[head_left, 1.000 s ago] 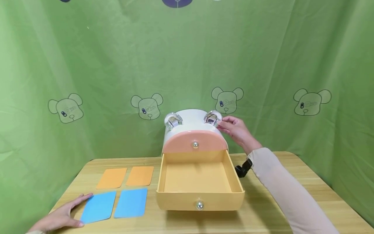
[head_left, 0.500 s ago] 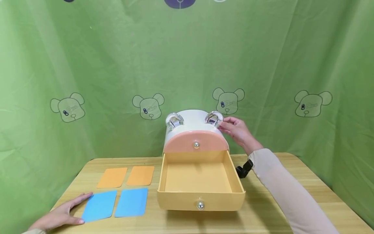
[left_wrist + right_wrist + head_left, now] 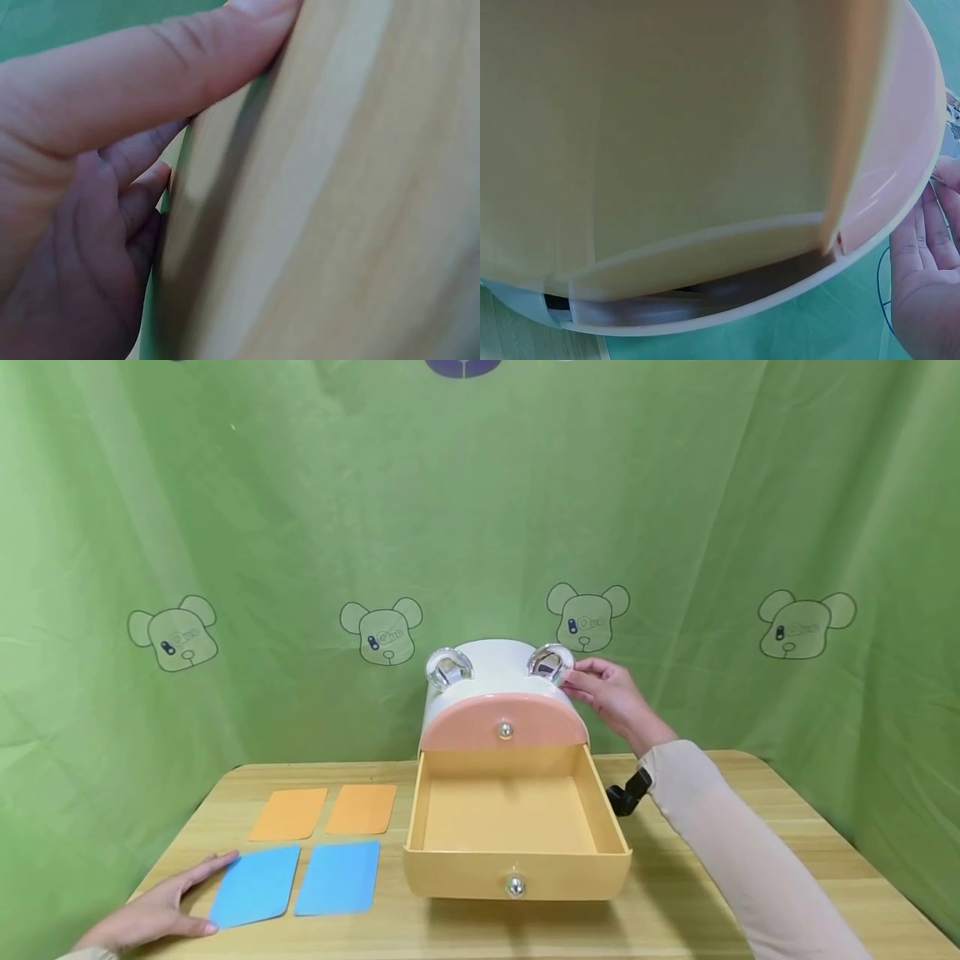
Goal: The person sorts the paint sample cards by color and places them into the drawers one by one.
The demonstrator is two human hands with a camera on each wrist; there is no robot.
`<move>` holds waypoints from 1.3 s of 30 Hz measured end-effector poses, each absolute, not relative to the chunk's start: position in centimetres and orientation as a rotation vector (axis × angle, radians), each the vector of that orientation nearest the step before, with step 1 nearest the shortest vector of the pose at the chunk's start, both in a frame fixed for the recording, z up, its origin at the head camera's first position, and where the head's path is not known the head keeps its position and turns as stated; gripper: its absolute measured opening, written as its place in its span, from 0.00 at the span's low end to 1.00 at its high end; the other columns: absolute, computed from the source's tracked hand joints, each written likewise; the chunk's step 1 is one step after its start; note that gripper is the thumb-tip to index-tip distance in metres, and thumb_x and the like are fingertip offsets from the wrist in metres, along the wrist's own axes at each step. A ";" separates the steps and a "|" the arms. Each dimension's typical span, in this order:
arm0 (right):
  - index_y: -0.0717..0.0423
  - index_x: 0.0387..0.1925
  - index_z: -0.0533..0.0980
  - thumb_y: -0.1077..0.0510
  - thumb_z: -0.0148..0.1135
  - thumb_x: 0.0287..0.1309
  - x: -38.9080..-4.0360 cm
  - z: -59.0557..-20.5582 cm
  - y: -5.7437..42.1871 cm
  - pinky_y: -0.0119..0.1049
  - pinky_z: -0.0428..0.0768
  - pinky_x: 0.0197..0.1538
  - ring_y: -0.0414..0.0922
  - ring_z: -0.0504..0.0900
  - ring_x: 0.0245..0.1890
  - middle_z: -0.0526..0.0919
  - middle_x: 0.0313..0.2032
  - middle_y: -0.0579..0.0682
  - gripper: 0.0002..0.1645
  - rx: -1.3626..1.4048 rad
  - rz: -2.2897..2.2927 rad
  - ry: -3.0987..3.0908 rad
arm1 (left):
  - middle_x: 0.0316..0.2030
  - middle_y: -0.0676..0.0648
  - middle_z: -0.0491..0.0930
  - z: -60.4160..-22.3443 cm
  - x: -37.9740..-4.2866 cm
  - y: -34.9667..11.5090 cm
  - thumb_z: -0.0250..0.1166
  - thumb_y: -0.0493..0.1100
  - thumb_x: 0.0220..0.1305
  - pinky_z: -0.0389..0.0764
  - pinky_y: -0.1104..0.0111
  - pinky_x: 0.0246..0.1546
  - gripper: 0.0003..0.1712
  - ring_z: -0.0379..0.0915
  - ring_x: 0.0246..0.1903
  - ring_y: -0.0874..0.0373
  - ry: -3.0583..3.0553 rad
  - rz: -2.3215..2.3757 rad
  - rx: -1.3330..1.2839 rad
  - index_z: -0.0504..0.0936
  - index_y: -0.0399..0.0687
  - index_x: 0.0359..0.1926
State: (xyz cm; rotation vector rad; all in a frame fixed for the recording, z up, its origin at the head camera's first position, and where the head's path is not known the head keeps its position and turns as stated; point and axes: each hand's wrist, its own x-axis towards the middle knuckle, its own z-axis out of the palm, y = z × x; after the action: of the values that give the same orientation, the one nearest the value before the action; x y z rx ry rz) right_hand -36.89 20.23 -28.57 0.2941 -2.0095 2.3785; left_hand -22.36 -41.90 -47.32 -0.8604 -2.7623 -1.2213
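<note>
A small two-drawer storage box (image 3: pixel 491 662) with a white rounded top stands at the table's back middle. Its pink upper drawer (image 3: pixel 465 727) is in, while the yellow lower drawer (image 3: pixel 457 875) is pulled far out with nothing inside. My right hand (image 3: pixel 611 697) pinches the box's right silver ear (image 3: pixel 551 662) between thumb and fingers. In the right wrist view the yellow drawer's side fills most of the picture. My left hand (image 3: pixel 153 912) lies on the table, fingers and thumb spread, their tips at the left edge of a blue card (image 3: pixel 257 887).
Another blue card (image 3: pixel 337 878) lies just left of the drawer. Behind the blue ones are two orange cards, one at the left (image 3: pixel 288 815) and one nearer the box (image 3: pixel 362 810). A green curtain (image 3: pixel 300 527) hangs behind the wooden table (image 3: pixel 750 827).
Both hands, the box and the cards keep their places. Only the head view has shifted very slightly.
</note>
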 end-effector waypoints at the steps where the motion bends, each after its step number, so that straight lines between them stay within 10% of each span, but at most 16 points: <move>1: 0.57 0.31 0.74 0.71 0.58 0.57 -36.9 -28.6 20.3 0.28 0.81 0.45 0.40 0.83 0.32 0.82 0.31 0.47 0.07 0.300 2.383 -2.005 | 0.64 0.77 0.48 -47.3 -22.4 -41.9 0.70 0.39 0.51 0.47 0.95 0.46 0.47 0.40 0.59 0.92 -2.768 -1.222 -0.849 0.57 0.38 0.69; 16: 0.56 0.30 0.74 0.71 0.57 0.58 -36.8 -28.7 20.3 0.27 0.81 0.45 0.40 0.83 0.32 0.82 0.30 0.47 0.08 0.316 2.397 -1.990 | 0.67 0.73 0.46 -47.0 -22.1 -41.7 0.70 0.39 0.50 0.46 0.96 0.47 0.49 0.37 0.61 0.91 -2.790 -1.193 -0.864 0.55 0.38 0.70; 23: 0.57 0.32 0.74 0.71 0.57 0.58 -36.8 -28.5 20.3 0.27 0.81 0.45 0.39 0.82 0.32 0.82 0.31 0.47 0.07 0.299 2.384 -2.007 | 0.66 0.70 0.45 -46.9 -22.3 -41.9 0.72 0.44 0.50 0.70 0.70 0.47 0.48 0.35 0.58 0.94 -2.916 -0.930 -0.749 0.58 0.48 0.70; 39: 0.58 0.32 0.73 0.70 0.58 0.57 -37.0 -28.5 20.3 0.28 0.81 0.46 0.40 0.82 0.33 0.82 0.32 0.48 0.06 0.273 2.375 -2.028 | 0.65 0.76 0.50 -47.4 -22.4 -41.7 0.70 0.36 0.51 0.48 0.95 0.47 0.46 0.40 0.60 0.91 -2.744 -1.238 -0.859 0.57 0.37 0.69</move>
State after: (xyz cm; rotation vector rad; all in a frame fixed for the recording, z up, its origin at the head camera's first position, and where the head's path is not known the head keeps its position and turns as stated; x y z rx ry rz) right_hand -36.99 20.27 -28.51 0.2727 -2.0281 2.3754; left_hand -22.40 -41.67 -47.41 -0.8585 -2.7440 -1.2376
